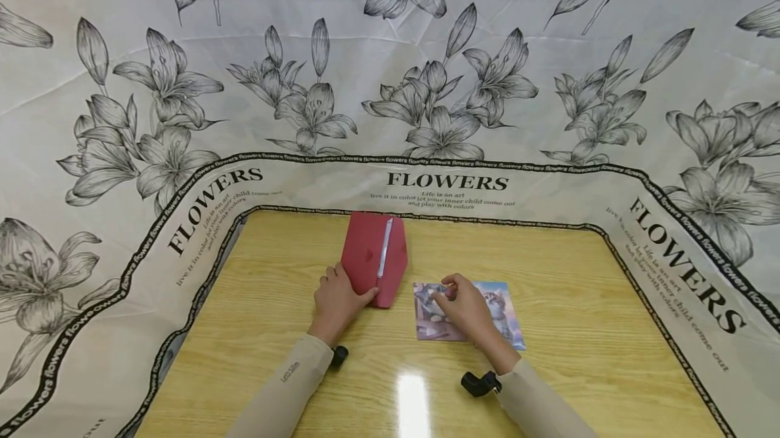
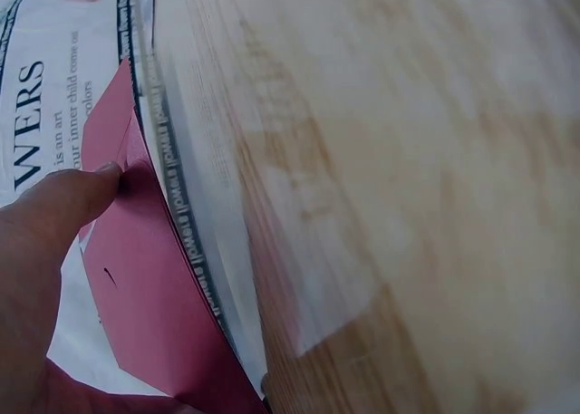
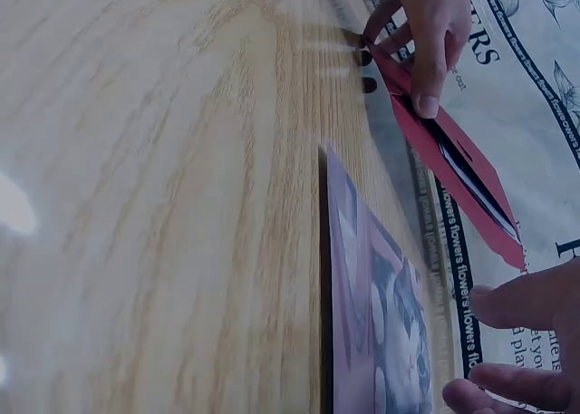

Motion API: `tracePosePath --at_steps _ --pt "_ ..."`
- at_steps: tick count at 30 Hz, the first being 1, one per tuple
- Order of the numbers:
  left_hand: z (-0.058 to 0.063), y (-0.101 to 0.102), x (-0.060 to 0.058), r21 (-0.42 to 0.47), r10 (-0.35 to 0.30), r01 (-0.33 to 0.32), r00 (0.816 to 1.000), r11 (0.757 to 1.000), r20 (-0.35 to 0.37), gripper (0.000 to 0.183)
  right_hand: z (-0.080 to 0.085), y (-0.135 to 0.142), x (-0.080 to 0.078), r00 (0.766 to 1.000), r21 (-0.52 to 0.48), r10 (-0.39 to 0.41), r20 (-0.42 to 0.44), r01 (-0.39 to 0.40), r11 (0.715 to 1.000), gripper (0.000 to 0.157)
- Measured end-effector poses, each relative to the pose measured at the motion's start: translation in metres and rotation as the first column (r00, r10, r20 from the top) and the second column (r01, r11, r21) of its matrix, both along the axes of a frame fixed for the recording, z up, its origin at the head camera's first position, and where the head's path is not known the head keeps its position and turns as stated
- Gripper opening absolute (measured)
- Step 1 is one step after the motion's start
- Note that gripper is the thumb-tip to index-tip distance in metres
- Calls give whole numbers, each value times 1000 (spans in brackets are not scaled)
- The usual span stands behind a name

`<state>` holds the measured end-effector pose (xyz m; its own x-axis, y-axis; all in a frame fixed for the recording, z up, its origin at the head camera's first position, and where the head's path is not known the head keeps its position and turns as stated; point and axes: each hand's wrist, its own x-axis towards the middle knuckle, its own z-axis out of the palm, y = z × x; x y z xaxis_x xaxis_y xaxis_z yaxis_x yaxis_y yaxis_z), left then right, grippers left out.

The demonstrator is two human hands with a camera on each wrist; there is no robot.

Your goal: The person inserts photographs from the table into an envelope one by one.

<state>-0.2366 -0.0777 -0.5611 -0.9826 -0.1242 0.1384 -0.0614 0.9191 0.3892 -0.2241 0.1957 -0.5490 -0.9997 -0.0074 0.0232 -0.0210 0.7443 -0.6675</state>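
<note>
Here, a red envelope (image 1: 361, 248) is held left of cat cards (image 1: 431, 321) on the bench (image 1: 274, 255).
The left hand (image 1: 338, 297) pinches the envelope's near end, pale paper (image 1: 385, 248) showing inside; the right hand (image 1: 469, 308) parts thumb and fingers over the cards, contact hard to tell.

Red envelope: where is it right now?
In the head view, the red envelope is just left of centre, held by the left hand, above and to the left of the kitten pictures.
</note>
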Motion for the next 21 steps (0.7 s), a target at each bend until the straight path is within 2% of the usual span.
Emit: tracePosePath --at_steps 6,15,21 --pt "0 1 0 -21 -2 2 1000 1000 -7 108 -5 16 11 999 77 17 45 -20 997 51" --pt "0 0 0 -19 -7 7 1000 1000 2 108 -7 28 30 998 79 27 49 -31 996 61" --pt "-1 0 0 -18 -18 18 1000 1000 -3 107 -9 32 36 999 190 23 40 -30 981 66"
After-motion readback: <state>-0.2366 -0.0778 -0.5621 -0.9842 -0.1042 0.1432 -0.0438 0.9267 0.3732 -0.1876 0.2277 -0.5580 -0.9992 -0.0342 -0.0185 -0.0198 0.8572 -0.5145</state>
